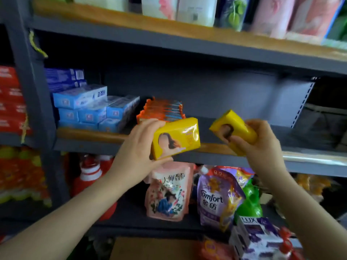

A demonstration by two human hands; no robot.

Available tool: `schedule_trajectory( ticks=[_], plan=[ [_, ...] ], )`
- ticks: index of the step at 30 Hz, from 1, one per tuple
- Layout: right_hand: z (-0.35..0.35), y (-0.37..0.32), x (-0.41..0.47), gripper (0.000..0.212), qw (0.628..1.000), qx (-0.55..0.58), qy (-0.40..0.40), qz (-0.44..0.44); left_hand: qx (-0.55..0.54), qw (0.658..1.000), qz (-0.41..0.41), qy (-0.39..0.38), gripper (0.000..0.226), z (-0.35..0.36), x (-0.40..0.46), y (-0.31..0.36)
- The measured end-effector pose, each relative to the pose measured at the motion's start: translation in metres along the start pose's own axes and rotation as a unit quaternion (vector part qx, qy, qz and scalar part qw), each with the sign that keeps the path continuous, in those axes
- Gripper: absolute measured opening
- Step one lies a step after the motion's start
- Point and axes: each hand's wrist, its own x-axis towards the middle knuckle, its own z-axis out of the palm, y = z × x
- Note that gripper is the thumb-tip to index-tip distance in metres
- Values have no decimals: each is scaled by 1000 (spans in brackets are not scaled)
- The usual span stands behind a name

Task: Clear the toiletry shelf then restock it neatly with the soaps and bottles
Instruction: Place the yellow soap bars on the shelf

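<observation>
My left hand (139,147) grips a yellow soap bar (176,137) with a woman's picture, held just in front of the middle shelf's wooden edge (90,135). A second yellow soap bar (234,128) is tilted in my right hand (262,145), to the right and at about the same height. On the shelf behind stand orange soap packs (161,111) in a row and stacked blue boxes (88,107) at the left. The right half of that shelf (244,121) holds nothing.
Bottles and pink refill packs (187,10) fill the shelf above. Below are a pink pouch (167,192), a purple Comfort pouch (216,199), a green bottle (249,201) and red bottles (90,177). Purple Lux boxes (261,239) sit at the bottom right. Red packs (11,100) fill the neighbouring rack.
</observation>
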Motion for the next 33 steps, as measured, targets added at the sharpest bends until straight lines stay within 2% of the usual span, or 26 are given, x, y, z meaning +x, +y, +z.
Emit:
schedule_trajectory(
  ticks=[4, 6, 7, 8, 11, 13, 15, 18, 21, 23, 27, 33],
  plan=[
    [25, -13, 58, 27, 988, -74, -53, 122, -52, 996, -58, -38, 81, -16, 47, -21],
    [37, -13, 84, 14, 978, -83, -86, 173, -102, 988, -95, -70, 81, -20, 69, -26],
    [45, -9, 94, 15, 972, -77, -103, 198, -122, 983, -110, -86, 81, -19, 79, -27],
    [54, -5, 104, 20, 963, -69, -120, 230, -130, 979, -116, -105, 82, -18, 87, -28],
    [79, 21, 125, 56, 941, 8, -152, 304, -103, 976, -100, -166, 88, -4, 104, -27],
    [93, 36, 138, 50, 936, 35, -170, 307, -75, 979, -86, -169, 90, 8, 106, -27],
    [103, 55, 151, 47, 943, -20, -182, 278, -54, 981, -93, -162, 91, 19, 103, -27],
    [108, 75, 165, 55, 955, -151, -208, 150, -47, 978, -159, -128, 88, 29, 100, -27],
    [108, 88, 166, 71, 932, -185, -311, 38, -35, 974, -190, -119, 86, 36, 98, -26],
    [112, 95, 171, 64, 922, -199, -332, -10, -36, 969, -215, -117, 84, 39, 101, -23],
    [139, 111, 189, 48, 945, -175, -274, -24, -41, 955, -252, -149, 82, 41, 110, -26],
    [174, 142, 217, 47, 917, -285, -278, -28, -19, 947, -266, -181, 82, 42, 122, -35]
  ],
)
